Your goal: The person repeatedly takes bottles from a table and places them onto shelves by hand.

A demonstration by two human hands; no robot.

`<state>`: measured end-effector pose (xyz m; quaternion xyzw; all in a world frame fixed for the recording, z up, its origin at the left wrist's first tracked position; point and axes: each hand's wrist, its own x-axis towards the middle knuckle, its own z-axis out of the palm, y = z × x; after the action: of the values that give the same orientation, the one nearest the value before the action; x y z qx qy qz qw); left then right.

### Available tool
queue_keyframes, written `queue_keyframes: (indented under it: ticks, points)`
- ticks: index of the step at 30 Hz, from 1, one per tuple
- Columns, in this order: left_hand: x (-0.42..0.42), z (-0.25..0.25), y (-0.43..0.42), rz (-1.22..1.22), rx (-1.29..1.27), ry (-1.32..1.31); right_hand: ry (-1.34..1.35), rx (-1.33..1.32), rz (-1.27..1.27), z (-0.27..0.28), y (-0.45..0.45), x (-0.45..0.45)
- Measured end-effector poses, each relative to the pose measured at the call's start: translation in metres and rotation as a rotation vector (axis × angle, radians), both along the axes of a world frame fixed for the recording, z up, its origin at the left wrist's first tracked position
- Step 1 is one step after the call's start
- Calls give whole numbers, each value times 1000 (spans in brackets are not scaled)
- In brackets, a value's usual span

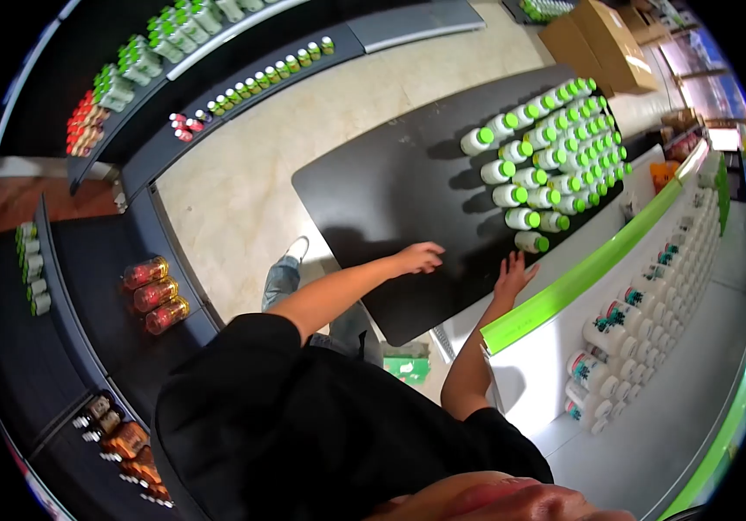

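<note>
Many white bottles with bright green caps stand in rows on the dark table. My left hand hovers over the table's near part, its fingers loosely bent and apart, with nothing in them. At the table's right edge, my right hand has its fingers spread and holds nothing. It is just below the nearest green-capped bottle; whether a fingertip touches that bottle, I cannot tell.
On my right, a white shelf with a lime-green edge strip holds rows of white jars. Dark shelves at left carry red jars and small bottles. A cardboard box stands beyond the table; a green box is below.
</note>
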<state>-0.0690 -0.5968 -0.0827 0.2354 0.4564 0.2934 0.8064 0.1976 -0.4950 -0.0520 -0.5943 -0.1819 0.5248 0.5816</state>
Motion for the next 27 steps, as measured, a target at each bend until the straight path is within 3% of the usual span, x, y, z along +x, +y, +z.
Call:
queue_keyframes:
  ticks: [4,5,6,8,11,14,15,16,17,18,19,21,22,24,25,26,27]
  points:
    - [-106,-27,-116,105,-136,238,-230,-180,68,-34,-70,-15]
    - [-131,-76,-150,170,-12,261,-281,-209,158,-38,-90,-25]
    - [-153,-67,-179,211,5,449,-333,-232,245,-43,-109,-35]
    - [-196,-53,-228,-18,86,967,-347,-102,445,-57,-160,-47]
    - [-238,-42,-279,-51,44,1052,-397,-28,648,-62,-229,-76]
    - [-261,-61,-320,3,-108,882,-398,-35,794,-57,-285,-106]
    - [-264,-79,-336,-37,-61,1020,-427,-43,853,-56,-304,-113]
    - [-266,-69,-342,-192,-74,1068,-453,-40,910,-58,-317,-124]
    - [-264,-79,-350,-271,-49,1153,-704,-23,975,-70,-331,-128]
    - [-258,-42,-353,-452,-5,1085,-775,14,967,-89,-352,-128]
    - [-238,-45,-370,-242,-10,1113,-851,77,996,-107,-377,-137]
    - [-225,-85,-394,277,-3,546,-1029,162,1105,-123,-410,-135]
    - [-225,-71,-411,326,122,469,-1128,203,1205,-121,-422,-142]
    - [-227,-21,-456,383,148,575,-946,63,1337,-94,-428,-163]
    - [-230,-30,-487,455,128,574,-865,-34,1403,-75,-431,-160]
    - [-232,-46,-518,528,112,571,-1032,-34,1627,-168,-400,-135]
    - [-236,-57,-555,594,44,595,-804,-336,1738,-178,-381,-136]
